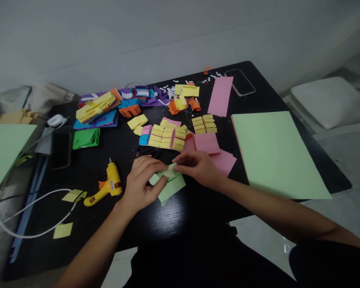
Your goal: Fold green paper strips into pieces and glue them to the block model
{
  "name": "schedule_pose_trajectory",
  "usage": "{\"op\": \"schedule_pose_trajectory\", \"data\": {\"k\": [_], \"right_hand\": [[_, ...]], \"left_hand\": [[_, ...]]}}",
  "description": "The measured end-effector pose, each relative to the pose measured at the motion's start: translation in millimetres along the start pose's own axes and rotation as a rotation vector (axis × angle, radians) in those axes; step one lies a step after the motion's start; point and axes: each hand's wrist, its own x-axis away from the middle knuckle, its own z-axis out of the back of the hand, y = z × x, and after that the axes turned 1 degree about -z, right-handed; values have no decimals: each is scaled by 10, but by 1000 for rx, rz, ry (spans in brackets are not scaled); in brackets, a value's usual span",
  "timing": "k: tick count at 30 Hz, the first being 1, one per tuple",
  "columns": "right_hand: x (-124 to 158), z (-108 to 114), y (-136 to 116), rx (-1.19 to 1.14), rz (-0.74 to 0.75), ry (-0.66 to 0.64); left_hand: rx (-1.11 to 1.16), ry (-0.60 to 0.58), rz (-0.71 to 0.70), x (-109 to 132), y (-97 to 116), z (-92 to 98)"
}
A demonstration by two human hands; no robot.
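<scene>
Between my two hands is a small piece of light green paper (169, 172), pinched at its edges. My left hand (144, 181) grips its left side with thumb and fingers. At its right end, the thumb and fingertips of my right hand (199, 168) close on the paper. More green paper pieces (173, 188) lie beneath, on the black table (198, 204). Just behind my hands stands a row of folded yellow paper blocks (165, 137) with pink and blue ones at its left. Pink paper sheets (206, 143) lie behind my right hand.
A yellow glue gun (109, 185) lies left of my left hand, its small light lit. Large green sheets (276, 154) cover the right side. Two phones (61, 147), a white cable (33, 236), green folded paper (86, 139) and colored paper stacks (97, 108) are also about.
</scene>
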Motion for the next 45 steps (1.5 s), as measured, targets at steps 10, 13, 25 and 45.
{"op": "schedule_pose_trajectory", "data": {"k": [10, 13, 25, 45], "right_hand": [[60, -33, -17, 46, 79, -53], [79, -40, -19, 14, 77, -88], [103, -51, -24, 30, 68, -143], [141, -90, -68, 226, 226, 2]], "left_hand": [[102, 26, 175, 15, -26, -23], [114, 45, 225, 34, -25, -33], [115, 94, 282, 66, -19, -74], [114, -8, 283, 22, 113, 22]]}}
